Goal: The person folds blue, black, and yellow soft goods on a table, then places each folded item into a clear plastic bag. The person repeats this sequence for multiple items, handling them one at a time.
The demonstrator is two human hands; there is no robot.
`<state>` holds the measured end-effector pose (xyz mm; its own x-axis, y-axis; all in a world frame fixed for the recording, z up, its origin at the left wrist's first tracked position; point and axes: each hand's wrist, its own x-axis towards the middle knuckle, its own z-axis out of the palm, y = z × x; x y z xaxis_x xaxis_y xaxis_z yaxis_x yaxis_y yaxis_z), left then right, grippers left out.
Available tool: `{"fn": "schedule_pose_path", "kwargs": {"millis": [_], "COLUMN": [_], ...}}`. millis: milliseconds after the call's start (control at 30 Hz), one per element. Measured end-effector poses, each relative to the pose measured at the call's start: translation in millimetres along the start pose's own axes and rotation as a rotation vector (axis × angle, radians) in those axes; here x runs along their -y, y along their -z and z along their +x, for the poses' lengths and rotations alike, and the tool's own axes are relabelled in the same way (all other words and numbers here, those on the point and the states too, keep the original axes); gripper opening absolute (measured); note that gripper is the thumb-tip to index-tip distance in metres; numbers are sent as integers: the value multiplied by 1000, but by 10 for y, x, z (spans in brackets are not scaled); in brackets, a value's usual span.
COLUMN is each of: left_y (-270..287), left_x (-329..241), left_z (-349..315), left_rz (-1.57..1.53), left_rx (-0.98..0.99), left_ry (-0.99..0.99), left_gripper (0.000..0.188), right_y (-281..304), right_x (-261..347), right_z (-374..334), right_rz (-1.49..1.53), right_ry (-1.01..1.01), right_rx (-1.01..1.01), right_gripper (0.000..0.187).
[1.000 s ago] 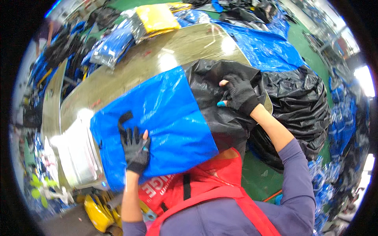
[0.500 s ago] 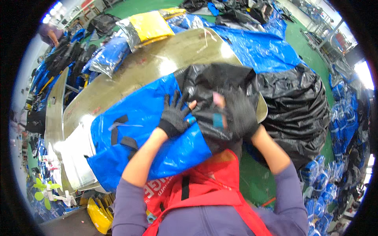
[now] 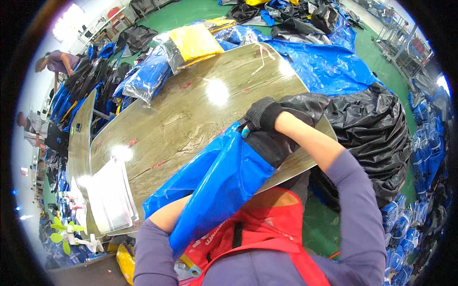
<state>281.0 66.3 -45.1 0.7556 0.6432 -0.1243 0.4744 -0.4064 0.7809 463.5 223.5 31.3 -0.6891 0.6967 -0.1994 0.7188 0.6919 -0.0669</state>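
A glossy blue and black sheet-material bag [image 3: 238, 162] is lifted and folded at the near edge of the table. My right hand [image 3: 262, 114], in a dark ribbed glove with a bit of teal at the thumb, is closed on the bag's upper edge where blue meets black. The black part trails right under my right forearm. My left forearm [image 3: 168, 213] runs in beneath the blue part, which hides my left hand and its fingers.
The brown table [image 3: 191, 114] carries white sheets [image 3: 112, 198] at left and plastic-wrapped packs [image 3: 195, 43] at the far edge. A heap of black material [image 3: 372, 138] stands at right. Another person [image 3: 62, 63] is at far left. A small green-bladed fan [image 3: 62, 233] sits at lower left.
The bag lay spread flat with both hands on it; now it is raised and folded. My right hand has moved up and left onto its edge. My left hand has gone out of sight beneath it.
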Motion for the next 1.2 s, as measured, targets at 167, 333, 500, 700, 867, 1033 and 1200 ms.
{"fn": "schedule_pose_path", "kwargs": {"millis": [167, 333, 500, 700, 867, 1033, 1200], "left_y": [501, 679, 21, -134, 165, 316, 369], "left_x": [-242, 25, 166, 725, 752, 530, 570], "left_z": [-958, -2662, -3284, -2989, -2888, -2456, -2219], "left_rz": [-129, -397, -439, -167, 257, 870, 754], "left_rx": [104, -343, -1308, -1448, -968, -864, -599], "left_ry": [18, 455, 709, 966, 1246, 822, 924], "left_gripper": [51, 49, 50, 48, 47, 72, 82], "right_y": [-433, -525, -521, -537, -630, -804, -876], "right_x": [-207, -343, -335, -282, -267, -287, -283], "right_z": [385, 309, 283, 159, 72, 65, 70], "right_rz": [215, 17, 52, 21, 40, -33, 63], "right_ry": [-31, -333, -348, -363, -458, -461, -458], "right_rx": [239, 90, 182, 106, 68, -21, -54], "right_gripper": [72, 62, 73, 74, 74, 68, 64]}}
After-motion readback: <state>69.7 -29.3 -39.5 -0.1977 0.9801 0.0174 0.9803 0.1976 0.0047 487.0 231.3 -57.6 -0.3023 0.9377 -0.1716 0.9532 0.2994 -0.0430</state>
